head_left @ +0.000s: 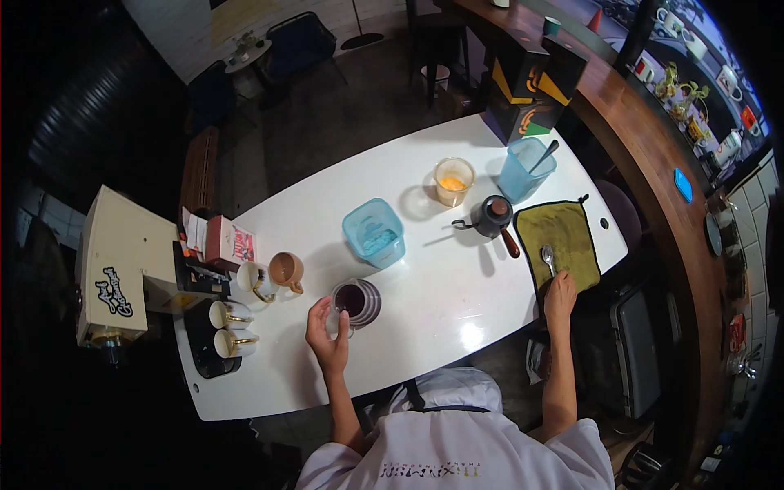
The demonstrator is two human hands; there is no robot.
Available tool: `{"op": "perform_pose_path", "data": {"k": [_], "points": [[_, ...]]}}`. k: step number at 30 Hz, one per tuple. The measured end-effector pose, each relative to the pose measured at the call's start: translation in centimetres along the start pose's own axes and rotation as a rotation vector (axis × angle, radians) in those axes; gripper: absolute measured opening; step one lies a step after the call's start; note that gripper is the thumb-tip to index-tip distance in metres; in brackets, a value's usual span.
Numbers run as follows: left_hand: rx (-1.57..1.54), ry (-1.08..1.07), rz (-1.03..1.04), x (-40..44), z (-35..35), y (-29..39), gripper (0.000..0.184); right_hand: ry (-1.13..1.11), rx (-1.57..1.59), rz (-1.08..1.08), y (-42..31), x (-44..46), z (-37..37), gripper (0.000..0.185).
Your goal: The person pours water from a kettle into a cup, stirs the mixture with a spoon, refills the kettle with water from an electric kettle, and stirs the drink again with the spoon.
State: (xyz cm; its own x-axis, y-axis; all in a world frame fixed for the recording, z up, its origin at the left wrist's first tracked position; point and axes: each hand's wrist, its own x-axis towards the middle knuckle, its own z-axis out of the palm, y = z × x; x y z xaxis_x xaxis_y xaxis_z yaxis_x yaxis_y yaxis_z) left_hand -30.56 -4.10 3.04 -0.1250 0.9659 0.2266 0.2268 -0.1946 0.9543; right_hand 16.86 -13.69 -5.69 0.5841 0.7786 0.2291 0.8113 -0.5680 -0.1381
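Observation:
A ribbed glass jug [367,302] with dark liquid in it stands on the white table. My left hand [328,336] is at its near left side, fingers and thumb curled around the handle area. Over on the right, my right hand [560,299] pinches the handle end of a metal spoon [548,256], whose bowl rests on an olive-green cloth [572,233]. Left of the cloth stands a dark moka pot [493,219] with a wooden-looking handle. Beyond the jug is a light blue plastic container [373,231] with something blue inside.
A clear cup with orange contents [452,184] and a blue container holding a utensil [523,173] stand farther back. Black boxes [527,86] are stacked at the far corner. Brown mug [285,270], white cups [234,342] and a cream coffee machine [114,269] are at left.

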Motion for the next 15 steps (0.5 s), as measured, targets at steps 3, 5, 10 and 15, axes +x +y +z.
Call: {"op": "perform_pose_path", "data": {"k": [3,5,10,15], "points": [[0.001,0.007,-0.010,0.02,0.00,-0.26,0.041,0.043,0.034,0.043,-0.43,-0.26,-0.16,0.021],[-0.027,-0.010,0.009,-0.09,0.07,-0.43,0.042,0.058,0.068,0.056,-0.51,-0.78,-0.24,0.021],[-0.001,-0.005,-0.016,0.32,0.14,-0.55,0.048,0.060,0.226,0.160,-0.23,-0.57,0.00,0.024],[0.002,-0.022,-0.055,0.50,0.32,-0.75,0.057,0.031,0.278,0.180,-0.56,-0.12,-0.78,0.031]]}}
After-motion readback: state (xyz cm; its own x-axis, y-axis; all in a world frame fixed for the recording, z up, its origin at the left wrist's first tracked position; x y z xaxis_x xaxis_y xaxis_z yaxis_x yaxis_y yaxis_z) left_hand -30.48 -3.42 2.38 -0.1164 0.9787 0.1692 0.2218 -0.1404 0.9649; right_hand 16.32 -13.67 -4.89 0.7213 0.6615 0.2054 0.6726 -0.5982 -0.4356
